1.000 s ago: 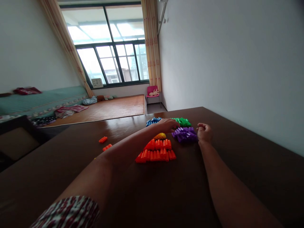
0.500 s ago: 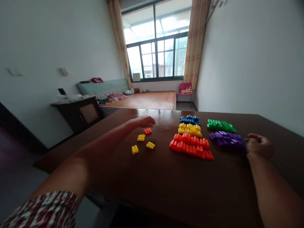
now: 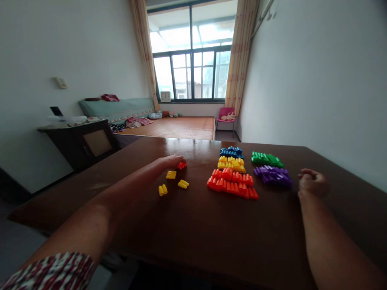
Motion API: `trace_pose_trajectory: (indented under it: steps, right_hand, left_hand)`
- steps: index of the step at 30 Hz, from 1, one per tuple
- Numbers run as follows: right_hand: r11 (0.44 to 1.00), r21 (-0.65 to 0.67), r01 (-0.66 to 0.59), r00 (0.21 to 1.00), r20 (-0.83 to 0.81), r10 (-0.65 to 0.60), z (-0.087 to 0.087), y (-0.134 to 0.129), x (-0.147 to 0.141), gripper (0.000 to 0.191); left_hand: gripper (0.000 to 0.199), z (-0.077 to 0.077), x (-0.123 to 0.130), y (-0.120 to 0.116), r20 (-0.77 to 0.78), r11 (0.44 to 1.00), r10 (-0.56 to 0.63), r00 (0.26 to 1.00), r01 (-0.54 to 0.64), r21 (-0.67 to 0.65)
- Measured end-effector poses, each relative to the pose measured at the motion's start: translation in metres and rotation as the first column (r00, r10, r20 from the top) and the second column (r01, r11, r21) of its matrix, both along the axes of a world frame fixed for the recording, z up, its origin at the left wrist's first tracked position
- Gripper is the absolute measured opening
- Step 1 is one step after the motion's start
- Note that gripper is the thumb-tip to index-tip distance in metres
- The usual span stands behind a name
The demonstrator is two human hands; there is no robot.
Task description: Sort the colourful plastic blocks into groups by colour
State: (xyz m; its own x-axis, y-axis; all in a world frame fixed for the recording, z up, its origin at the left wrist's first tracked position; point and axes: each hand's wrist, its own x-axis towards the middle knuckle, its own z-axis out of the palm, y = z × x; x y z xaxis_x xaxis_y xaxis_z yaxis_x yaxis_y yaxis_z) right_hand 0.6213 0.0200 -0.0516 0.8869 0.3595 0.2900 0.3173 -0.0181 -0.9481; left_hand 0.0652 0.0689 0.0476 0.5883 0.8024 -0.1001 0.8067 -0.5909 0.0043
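One small orange cluster (image 3: 182, 165) sits at the fingertips of the left hand (image 3: 174, 159), on their near right side; whether they are clamped on it or merely touching, I can't tell. Partly covered, its long axis is unclear. Nearer the person than that grip, one yellow block (image 3: 171, 175) lies with its pegs running left to right, while a yellow pair (image 3: 163, 190) points away from the person. Well right of the grip, the right hand (image 3: 313, 183) has curled fingers, their closure unclear, near purple pegs (image 3: 273, 176).
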Motion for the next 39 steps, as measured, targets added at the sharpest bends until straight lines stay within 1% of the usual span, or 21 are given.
trace_pose_trajectory:
  steps: [4,6,7,9,11,12,13,15,18,20,21,25,27,29,31,33,35,36,37,38,39]
  right_hand:
    - [0.997,0.073,0.009,1.0,0.012,-0.01,0.001,0.005,-0.001,0.034]
    - [0.997,0.078,0.006,1.0,0.014,-0.007,0.0,0.007,-0.001,0.035]
    - [0.997,0.082,0.006,1.0,0.017,-0.007,0.0,0.008,-0.001,0.035]
    - [0.995,0.098,-0.004,1.0,0.024,0.001,-0.001,0.009,0.0,0.035]
    - [0.995,0.099,-0.01,1.0,0.026,0.008,0.0,0.009,0.0,0.034]
    - [0.995,0.095,-0.01,1.0,0.023,0.008,0.0,0.008,0.0,0.034]
    - [0.996,0.089,-0.011,1.0,0.017,0.01,0.001,0.008,-0.001,0.034]
    - [0.996,0.092,-0.016,1.0,0.001,0.016,0.003,0.007,-0.003,0.033]
    - [0.994,0.104,-0.026,1.0,-0.013,0.028,0.005,0.005,-0.005,0.032]
    - [0.995,0.095,-0.034,0.999,-0.016,0.036,0.006,0.004,-0.006,0.032]
    - [0.995,0.086,-0.042,0.999,-0.016,0.044,0.007,0.004,-0.006,0.031]
    - [0.995,0.071,-0.07,0.998,-0.002,0.07,0.009,0.003,-0.009,0.029]
    - [0.995,0.063,-0.082,0.997,-0.005,0.082,0.012,0.001,-0.012,0.03]
    - [0.994,0.056,-0.097,0.995,-0.007,0.098,0.015,-0.002,-0.015,0.03]
    - [0.993,0.059,-0.099,0.995,0.007,0.099,0.015,-0.004,-0.017,0.03]
    - [0.994,0.068,-0.087,0.996,0.016,0.086,0.012,-0.004,-0.017,0.03]
    - [0.995,0.074,-0.066,0.998,0.012,0.065,0.008,-0.003,-0.015,0.031]
    - [0.995,0.077,-0.061,0.998,0.006,0.061,0.006,-0.002,-0.014,0.032]
    - [0.995,0.084,-0.055,0.998,0.004,0.055,0.003,0.0,-0.012,0.032]
    - [0.995,0.087,-0.05,0.999,0.005,0.05,0.002,0.001,-0.011,0.032]
    - [0.995,0.087,-0.05,0.999,0.006,0.05,0.001,0.002,-0.011,0.032]
  left_hand:
    - [0.03,0.012,0.01,0.01,-0.06,0.983,0.179,0.982,-0.176,0.052]
    - [0.024,0.016,0.022,0.01,0.003,0.975,0.216,0.976,-0.216,0.043]
    - [0.022,0.017,0.031,0.008,0.077,0.976,0.215,0.973,-0.217,0.021]
    - [0.026,0.019,0.053,-0.004,0.281,0.983,0.183,0.942,-0.168,-0.077]
    - [0.031,0.021,0.08,-0.023,0.471,0.971,0.157,0.868,-0.05,-0.233]
    - [0.033,0.023,0.095,-0.034,0.526,0.959,0.14,0.839,0.018,-0.283]
    - [0.034,0.024,0.109,-0.046,0.544,0.947,0.12,0.83,0.069,-0.314]
    - [0.031,0.027,0.134,-0.067,0.516,0.945,0.077,0.853,0.103,-0.31]
    - [0.024,0.028,0.16,-0.085,0.394,0.989,-0.02,0.919,0.077,-0.13]
    - [0.022,0.025,0.172,-0.089,0.306,0.999,-0.03,0.951,0.036,-0.015]
    - [0.023,0.022,0.176,-0.089,0.27,1.0,-0.022,0.963,0.016,0.022]
    - [0.027,0.012,0.192,-0.091,0.16,0.992,0.011,0.987,-0.032,0.124]
    - [0.028,0.014,0.196,-0.093,0.12,0.989,0.022,0.993,-0.04,0.146]
    - [0.034,0.025,0.191,-0.091,0.114,0.989,0.044,0.992,-0.059,0.135]
    - [0.041,0.042,0.173,-0.079,0.156,0.985,0.102,0.982,-0.122,0.125]
    - [0.044,0.058,0.139,-0.057,0.236,0.961,0.188,0.953,-0.228,0.158]
    - [0.043,0.067,0.093,-0.031,0.284,0.927,0.255,0.924,-0.317,0.2]
    - [0.04,0.068,0.069,-0.019,0.286,0.899,0.313,0.906,-0.38,0.218]
    - [0.036,0.066,0.046,-0.008,0.252,0.877,0.373,0.893,-0.428,0.218]
    - [0.032,0.061,0.025,0.0,0.204,0.862,0.421,0.884,-0.46,0.212]
    - [0.029,0.054,0.007,0.006,0.182,0.859,0.44,0.879,-0.471,0.2]
